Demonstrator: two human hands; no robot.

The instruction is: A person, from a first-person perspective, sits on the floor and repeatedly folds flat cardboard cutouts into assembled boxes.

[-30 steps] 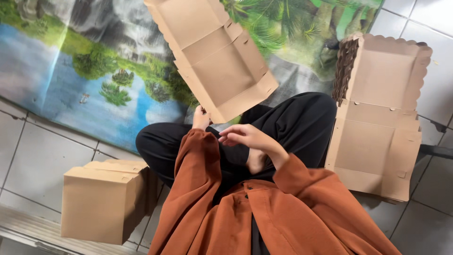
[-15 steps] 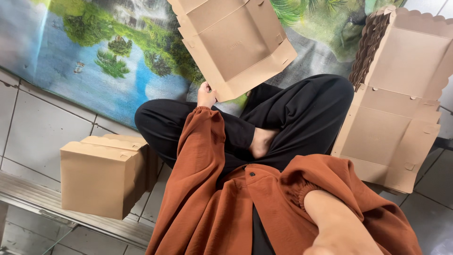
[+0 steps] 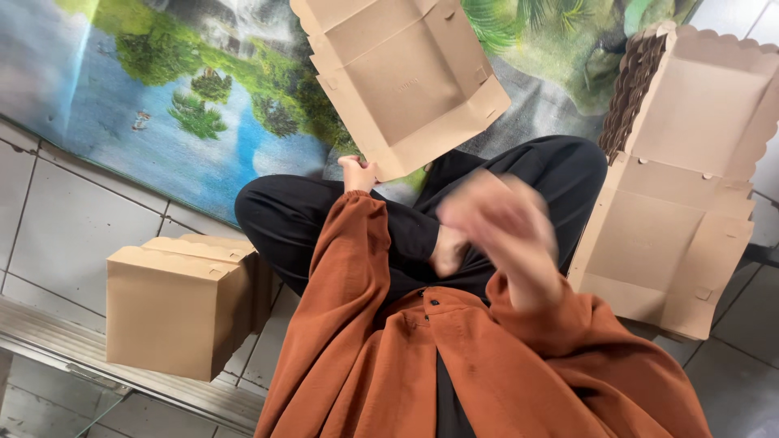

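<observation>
Head view, looking down over a seated person with crossed legs: the biggest thing is the landscape mat (image 3: 162, 122), a printed scene of water and trees spread over the tiled floor (image 3: 49, 235), its top and left cut off by the frame. Next comes the person's rust-orange shirt (image 3: 487, 373), filling the lower middle and hiding most of the lap, with black trousers (image 3: 324, 227) folded beneath it. On the right a stack of unfolded cartons (image 3: 690, 186) with scalloped edges leans open, its upper right corner out of frame and the number of sheets hard to count. Above the knees the flat carton blank (image 3: 406, 77) is held up tilted, its top edge cropped away; its lower left corner is pinched by the left hand (image 3: 357, 172), of which only the knuckles and thumb show, the fingers behind the card hidden. At lower left stands a folded closed box (image 3: 174, 304), resting on the floor beside a metal strip (image 3: 97, 365), well apart from either hand. The right hand (image 3: 499, 223) hovers in front of the chest, free of the blank and so smeared by motion that I cannot tell whether the fingers are spread or curled; it appears to hold nothing. A bare foot (image 3: 449, 251) peeks out just behind it, partly covered.
</observation>
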